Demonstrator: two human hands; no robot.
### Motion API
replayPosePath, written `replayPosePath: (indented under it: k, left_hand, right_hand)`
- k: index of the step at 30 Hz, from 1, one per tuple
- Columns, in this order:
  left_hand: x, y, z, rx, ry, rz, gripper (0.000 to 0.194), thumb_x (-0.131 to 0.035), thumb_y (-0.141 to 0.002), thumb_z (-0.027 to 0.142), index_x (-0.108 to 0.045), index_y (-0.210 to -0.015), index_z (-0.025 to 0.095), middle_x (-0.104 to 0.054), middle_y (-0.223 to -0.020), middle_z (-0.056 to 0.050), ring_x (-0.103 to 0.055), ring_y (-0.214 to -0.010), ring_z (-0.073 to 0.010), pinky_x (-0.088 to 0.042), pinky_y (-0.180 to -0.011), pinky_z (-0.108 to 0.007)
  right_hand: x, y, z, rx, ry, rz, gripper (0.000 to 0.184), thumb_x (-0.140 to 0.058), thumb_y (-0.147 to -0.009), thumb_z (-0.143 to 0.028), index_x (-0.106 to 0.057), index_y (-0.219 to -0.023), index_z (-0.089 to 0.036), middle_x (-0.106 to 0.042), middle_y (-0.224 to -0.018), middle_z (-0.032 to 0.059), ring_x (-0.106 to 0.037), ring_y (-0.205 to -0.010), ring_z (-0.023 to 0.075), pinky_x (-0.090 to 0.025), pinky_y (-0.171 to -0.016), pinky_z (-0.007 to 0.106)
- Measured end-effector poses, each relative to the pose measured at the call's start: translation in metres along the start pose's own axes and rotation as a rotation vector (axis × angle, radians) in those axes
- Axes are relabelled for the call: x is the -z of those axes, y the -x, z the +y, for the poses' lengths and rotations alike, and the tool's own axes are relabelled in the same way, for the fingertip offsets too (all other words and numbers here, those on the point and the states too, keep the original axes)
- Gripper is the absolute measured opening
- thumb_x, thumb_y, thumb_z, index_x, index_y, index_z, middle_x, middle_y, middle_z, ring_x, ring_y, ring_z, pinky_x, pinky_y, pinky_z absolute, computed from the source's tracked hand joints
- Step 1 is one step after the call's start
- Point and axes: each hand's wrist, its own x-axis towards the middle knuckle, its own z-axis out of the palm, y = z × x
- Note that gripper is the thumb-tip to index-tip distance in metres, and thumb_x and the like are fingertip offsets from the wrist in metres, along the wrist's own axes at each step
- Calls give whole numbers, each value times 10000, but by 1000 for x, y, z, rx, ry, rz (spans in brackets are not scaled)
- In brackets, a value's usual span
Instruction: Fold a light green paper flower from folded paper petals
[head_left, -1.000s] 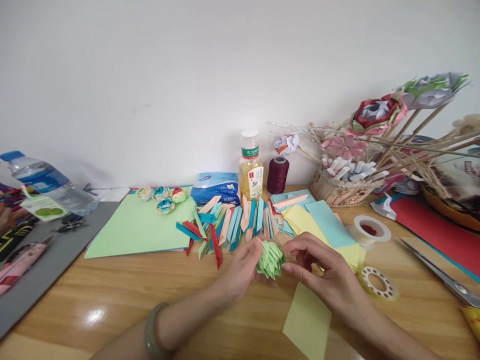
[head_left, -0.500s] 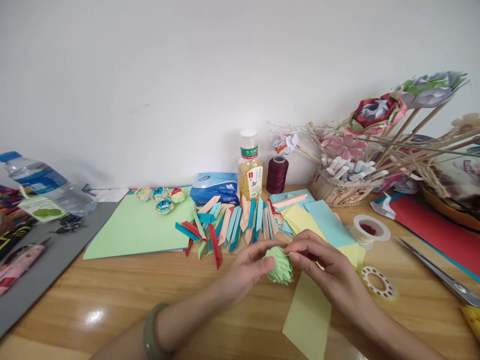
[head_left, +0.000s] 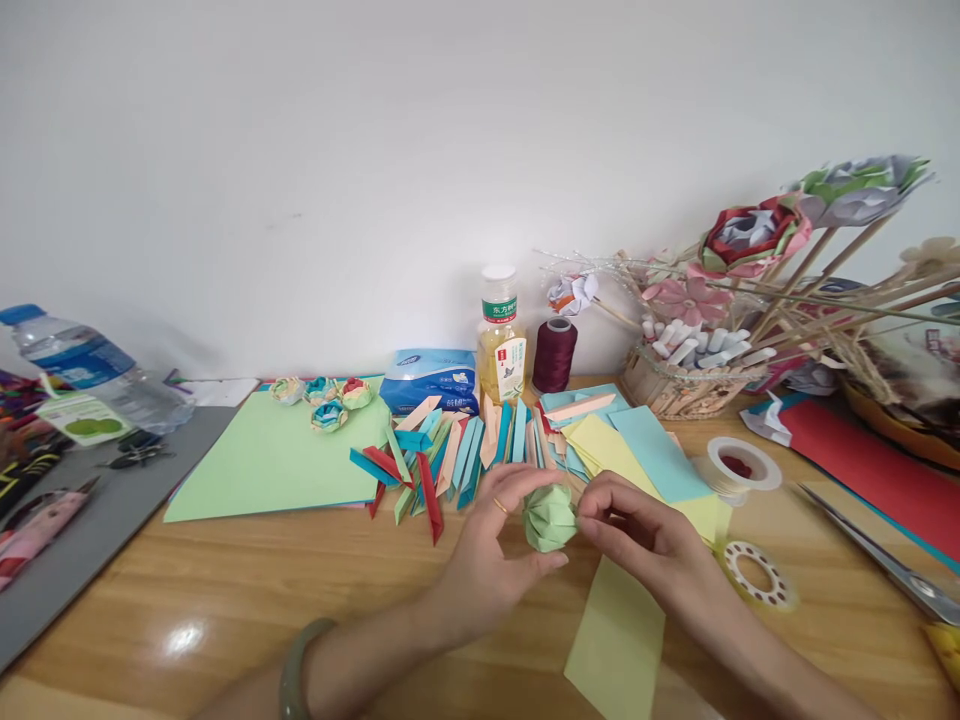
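A light green folded-paper ball [head_left: 550, 518], with flat facets facing me, is held above the table in front of the paper strips. My left hand [head_left: 491, 560] curves around its left side, fingers over the top and thumb beneath. On its right edge, the thumb and index finger of my right hand [head_left: 637, 525] are pinched together; whatever lies right between those fingertips is too small to make out. Just behind my hands is a pile of folded paper strips [head_left: 471, 452] in blue, red, peach and green. A pale yellow sheet [head_left: 619, 640] lies under my right hand.
Several small paper rosettes [head_left: 328, 416] rest on green sheets [head_left: 262, 465]. Behind stand a tissue pack [head_left: 429, 380], a drink bottle [head_left: 501, 340] and a maroon thread spool [head_left: 554, 356]. On the right are tape rolls [head_left: 757, 575], scissors [head_left: 885, 560] and a basket [head_left: 686, 392] of paper flowers.
The green ball has been turned, so its flat facets face me instead of its pointed petals. My left thumb has shifted from its front to below it.
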Motion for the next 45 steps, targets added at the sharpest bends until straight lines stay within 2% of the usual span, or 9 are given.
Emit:
replayPosePath:
  k: [6, 9, 12, 15, 18, 25, 29, 36, 45]
  left_hand:
    - [-2, 4, -3, -131, -204, 5, 523, -616, -762, 169, -459, -1233, 335, -532, -1214, -37, -408, -1166, -224, -315, -1023, -421]
    - [-3, 7, -6, -133, -216, 5, 741, -677, -715, 231, -295, -1338, 351, -364, -1382, -43, -295, -1266, -261, -244, -1063, -458]
    - [-2, 8, -9, -21, -97, 66, 880, -715, -669, 338, -188, -1374, 338, -181, -1451, -51, -208, -1311, -287, -214, -1079, -457]
    - [-1, 5, -9, 89, 24, 109, 665, -619, -762, 353, -288, -1337, 305, -304, -1365, -73, -363, -1201, -255, -334, -1007, -416]
    - [-2, 1, -6, 170, 160, 60, 624, -637, -745, 345, -356, -1299, 280, -422, -1246, -82, -498, -997, -205, -455, -851, -349]
    - [-6, -2, -5, 295, 301, 53, 545, -723, -651, 279, -461, -1124, 212, -557, -1029, -71, -546, -884, -179, -479, -772, -314]
    - [-8, -2, -8, 345, 396, 66, 510, -698, -672, 241, -416, -1095, 204, -600, -906, -44, -577, -853, -173, -465, -790, -328]
    - [-8, -8, -7, 355, 518, 107, 476, -705, -665, 231, -406, -1033, 194, -618, -922, -44, -589, -904, -173, -439, -818, -325]
    - [-7, -8, -7, 370, 522, 119, 468, -724, -632, 240, -403, -970, 200, -630, -878, -25, -606, -862, -160, -449, -798, -310]
  right_hand:
    - [-2, 3, 3, 78, 122, 45, 165, -537, -815, -294, -517, -677, -206, -474, -698, -16, -421, -579, 127, -349, -517, 248]
    - [-1, 3, 3, 109, 160, 44, 192, -521, -841, -287, -506, -668, -206, -485, -702, -9, -449, -605, 135, -361, -524, 249]
    - [1, 2, 4, 202, 201, 61, 177, -497, -868, -268, -500, -701, -211, -489, -726, -1, -478, -648, 142, -390, -551, 248]
    - [3, 0, 8, 332, 270, 69, 155, -489, -875, -214, -500, -721, -214, -491, -740, 3, -491, -667, 141, -413, -568, 241]
    - [5, 0, 12, 448, 340, 68, 141, -482, -867, -141, -501, -750, -217, -522, -762, 7, -526, -703, 139, -434, -601, 234]
    - [8, 4, 22, 599, 578, 113, 157, -492, -846, -91, -564, -868, -229, -598, -839, 24, -586, -755, 143, -450, -635, 234]
    - [2, 3, 17, 462, 474, 95, 81, -518, -845, -163, -546, -783, -209, -585, -764, 21, -566, -691, 144, -450, -595, 241]
    - [3, -2, 1, 18, 133, -15, 240, -493, -844, -396, -631, -772, -213, -638, -729, 11, -580, -683, 169, -472, -603, 259]
    - [5, -8, 10, -153, -52, -74, 282, -619, -728, -475, -722, -791, -220, -676, -764, 18, -564, -617, 150, -484, -561, 262]
